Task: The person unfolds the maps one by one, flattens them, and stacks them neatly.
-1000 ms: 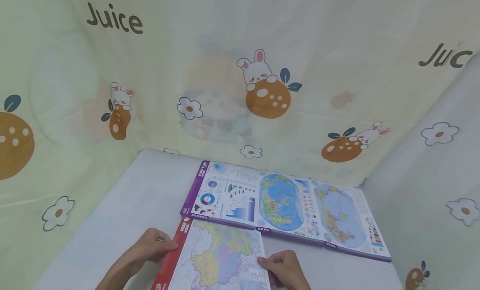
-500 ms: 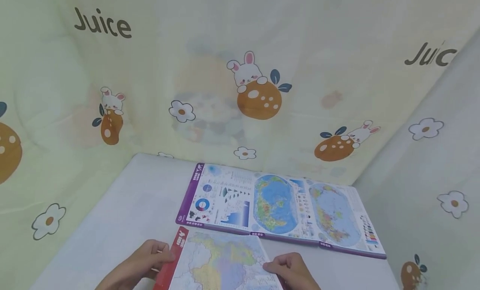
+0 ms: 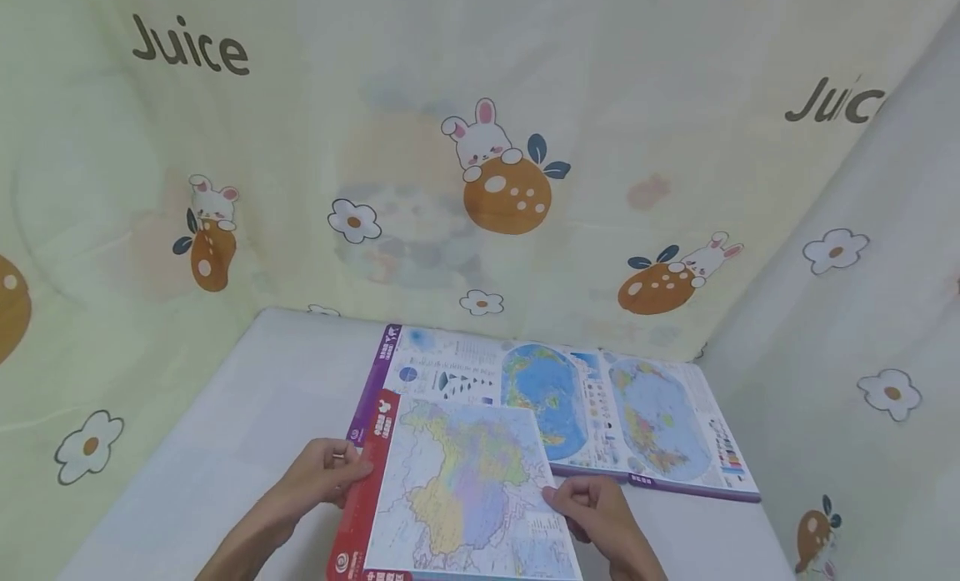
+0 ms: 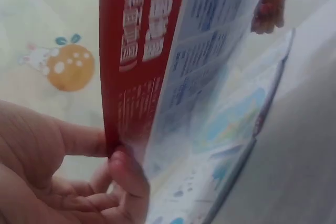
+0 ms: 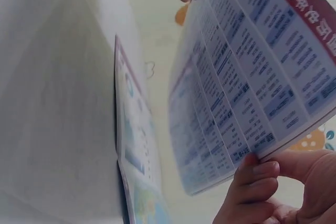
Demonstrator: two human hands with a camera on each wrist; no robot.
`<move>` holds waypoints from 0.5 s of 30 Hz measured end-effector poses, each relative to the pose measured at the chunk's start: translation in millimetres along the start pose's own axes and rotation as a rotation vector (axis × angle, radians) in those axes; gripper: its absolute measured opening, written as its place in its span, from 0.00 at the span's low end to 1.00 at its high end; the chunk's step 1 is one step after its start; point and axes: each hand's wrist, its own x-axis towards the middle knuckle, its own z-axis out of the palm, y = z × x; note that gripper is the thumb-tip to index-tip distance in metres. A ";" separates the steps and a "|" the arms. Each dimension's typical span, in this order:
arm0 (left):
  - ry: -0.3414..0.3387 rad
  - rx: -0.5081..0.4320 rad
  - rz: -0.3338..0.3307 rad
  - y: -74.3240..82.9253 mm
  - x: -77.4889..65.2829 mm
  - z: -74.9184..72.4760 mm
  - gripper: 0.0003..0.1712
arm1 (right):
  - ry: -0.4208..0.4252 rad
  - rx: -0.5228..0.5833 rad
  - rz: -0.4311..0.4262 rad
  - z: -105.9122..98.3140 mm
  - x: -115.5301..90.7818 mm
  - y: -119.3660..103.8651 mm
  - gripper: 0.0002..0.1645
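Note:
Both hands hold a red-edged map (image 3: pixel 465 481) of coloured regions. In the head view my left hand (image 3: pixel 322 473) pinches its red left border, and my right hand (image 3: pixel 600 514) pinches its right edge between thumb and fingers. Both wrist views show the map raised off the table, its underside (image 5: pixel 236 72) printed with columns of text. Behind it a purple-edged map (image 3: pixel 667 423) with several panels lies spread out flat; the held map covers its lower left part in the head view.
The white table (image 3: pixel 277 381) reaches back to a hanging cream cloth (image 3: pixel 600 56) printed with rabbits, oranges and flowers. Cloth also hangs along the left and right sides.
Both hands have raised the red-edged map and brought it forward, first drawing it back from the purple-edged map, now overlapping it. The purple-edged map stays on the table.

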 end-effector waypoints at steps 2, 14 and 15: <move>0.048 0.008 0.030 -1.8 10.5 3.6 0.18 | 0.079 -0.006 0.021 -0.9 8.3 -0.7 0.18; 0.346 0.118 0.122 -19.2 78.9 25.8 0.11 | 0.407 -0.098 -0.045 -10.5 68.1 6.2 0.14; 0.362 0.129 0.128 -20.4 86.1 27.6 0.10 | 0.422 -0.108 -0.045 -12.6 73.1 6.5 0.14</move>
